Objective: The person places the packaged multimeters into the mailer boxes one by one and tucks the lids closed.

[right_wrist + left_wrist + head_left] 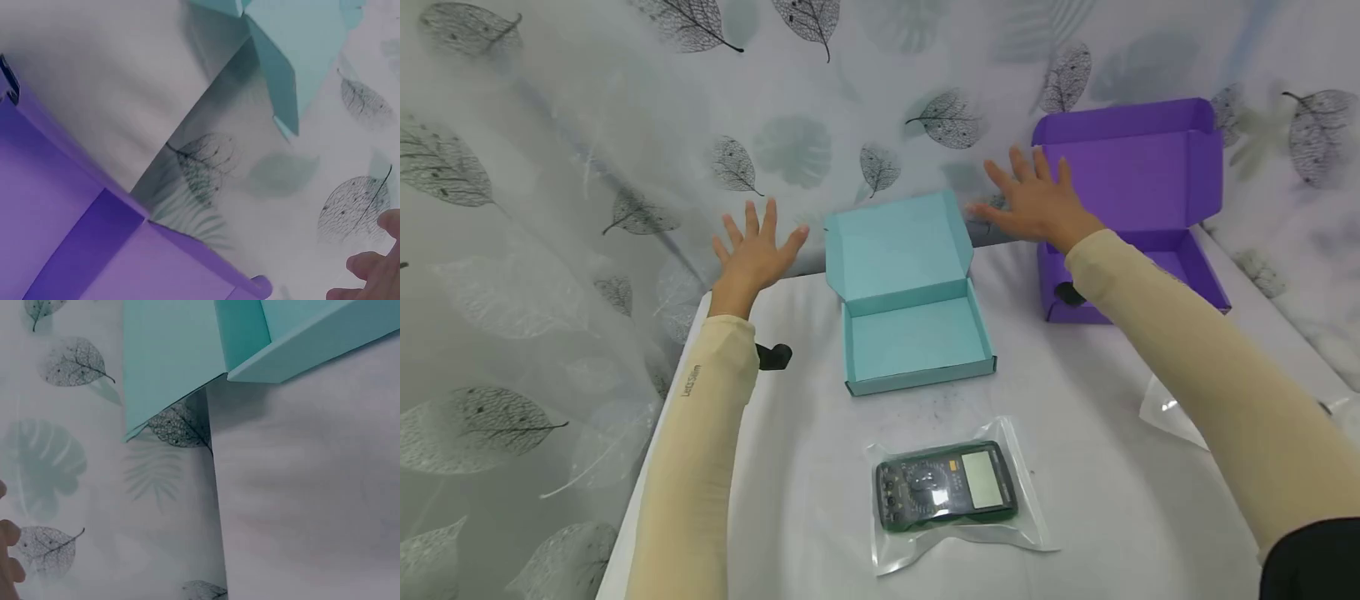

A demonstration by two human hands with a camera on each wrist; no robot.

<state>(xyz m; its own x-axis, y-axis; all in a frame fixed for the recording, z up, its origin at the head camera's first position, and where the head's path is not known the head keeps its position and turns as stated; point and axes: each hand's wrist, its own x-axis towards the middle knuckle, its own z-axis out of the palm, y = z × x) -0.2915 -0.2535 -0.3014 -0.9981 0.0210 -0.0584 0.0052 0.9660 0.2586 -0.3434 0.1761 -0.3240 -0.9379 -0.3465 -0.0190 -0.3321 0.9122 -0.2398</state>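
Both hands are raised with fingers spread, and neither holds anything. My left hand (pixel 754 254) hovers left of a light teal cardboard box (pixel 917 337), whose lid stands up at the back. Between that box and a purple cardboard box (pixel 1131 179), my right hand (pixel 1037 200) is held up near the purple lid's left edge. Both boxes have their lids up; the teal one shows a bare inside, while the right forearm hides part of the purple one. Nearer the front lies a digital multimeter (pixel 945 486) in a clear plastic bag (pixel 917 546).
A white cloth covers the table (pixel 805 467). Behind and to the left hangs a leaf-patterned curtain (pixel 797 158). Another clear plastic bag (pixel 1168 412) lies at the right, partly hidden by the right sleeve (pixel 1210 358).
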